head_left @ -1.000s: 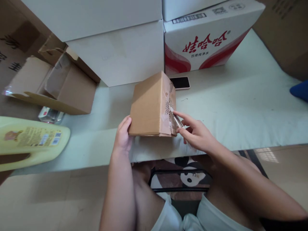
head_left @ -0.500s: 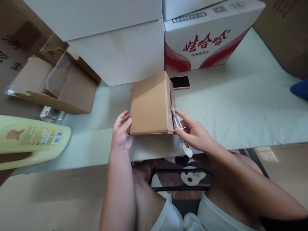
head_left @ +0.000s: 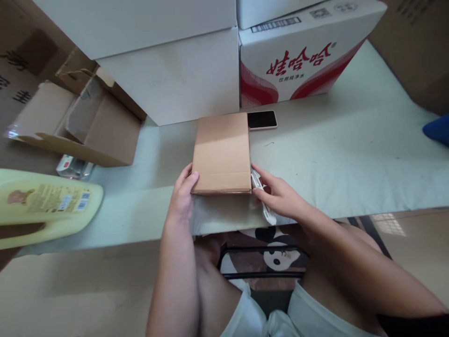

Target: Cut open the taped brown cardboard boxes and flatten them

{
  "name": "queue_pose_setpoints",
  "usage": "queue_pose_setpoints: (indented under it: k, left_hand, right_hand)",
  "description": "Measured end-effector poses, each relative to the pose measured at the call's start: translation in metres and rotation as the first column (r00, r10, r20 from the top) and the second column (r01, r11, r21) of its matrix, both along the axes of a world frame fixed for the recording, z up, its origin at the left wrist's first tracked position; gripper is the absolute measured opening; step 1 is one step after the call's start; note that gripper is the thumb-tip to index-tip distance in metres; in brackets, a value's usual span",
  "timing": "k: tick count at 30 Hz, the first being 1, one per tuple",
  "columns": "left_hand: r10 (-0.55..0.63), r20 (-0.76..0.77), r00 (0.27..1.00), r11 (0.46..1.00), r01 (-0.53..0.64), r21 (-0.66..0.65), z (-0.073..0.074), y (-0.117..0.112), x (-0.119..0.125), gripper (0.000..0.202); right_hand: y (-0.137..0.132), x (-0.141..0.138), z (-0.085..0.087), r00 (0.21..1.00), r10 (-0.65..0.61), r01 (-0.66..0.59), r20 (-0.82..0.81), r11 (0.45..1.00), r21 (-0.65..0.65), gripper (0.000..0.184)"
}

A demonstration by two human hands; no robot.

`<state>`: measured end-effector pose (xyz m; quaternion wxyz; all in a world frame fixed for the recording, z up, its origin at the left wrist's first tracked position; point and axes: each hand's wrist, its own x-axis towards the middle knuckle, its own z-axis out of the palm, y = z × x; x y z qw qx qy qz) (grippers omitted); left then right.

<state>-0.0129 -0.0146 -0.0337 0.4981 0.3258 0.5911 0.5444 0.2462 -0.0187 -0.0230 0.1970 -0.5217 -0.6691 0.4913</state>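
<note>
A small brown cardboard box (head_left: 222,152) rests on the pale green tablecloth, its plain face turned up toward me. My left hand (head_left: 183,189) grips the box's near left edge, thumb on top and fingers along the side. At the right side, my right hand (head_left: 275,189) is closed around a white utility knife (head_left: 266,211), whose rear end points toward me. The knife's front part lies against the box's right edge, and its blade is hidden. A phone (head_left: 263,120) lies just behind the box's far right corner.
White cartons (head_left: 175,79) and a red-and-white carton (head_left: 301,65) stand behind. On the left are an open cardboard box (head_left: 112,124), a small clear package (head_left: 74,167) and a yellow bottle (head_left: 70,206). A blue object (head_left: 438,130) sits at the far right. The table's front edge is near my lap.
The box has tipped from a tilt down flat, so its torn right side no longer shows. My left hand has moved slightly right with it; the right hand keeps the knife.
</note>
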Motion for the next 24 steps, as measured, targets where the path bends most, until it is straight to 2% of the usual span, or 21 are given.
queue_pose_setpoints:
  k: [4,11,18,24]
  left_hand:
    - [-0.002,-0.009,1.0,0.999,0.003,0.052,0.002,0.002,0.003,0.055]
    - [0.016,-0.033,0.999,0.997,-0.014,0.07,0.0,0.007,0.008,0.054]
    - [0.064,-0.045,0.997,0.995,-0.061,0.074,-0.003,0.009,0.01,0.049]
    - [0.056,-0.043,0.997,0.995,-0.053,0.084,-0.003,0.012,0.012,0.049]
  right_hand:
    - [0.0,0.011,0.01,0.995,0.007,-0.005,0.095,1.0,-0.017,0.075]
    - [-0.007,0.021,0.017,0.967,0.122,-0.13,0.223,0.991,0.02,0.074]
    - [-0.007,0.025,0.017,0.975,0.166,-0.167,0.148,0.986,-0.01,0.075]
    - [-0.008,0.028,0.017,0.965,0.211,-0.217,0.156,0.976,0.028,0.076]
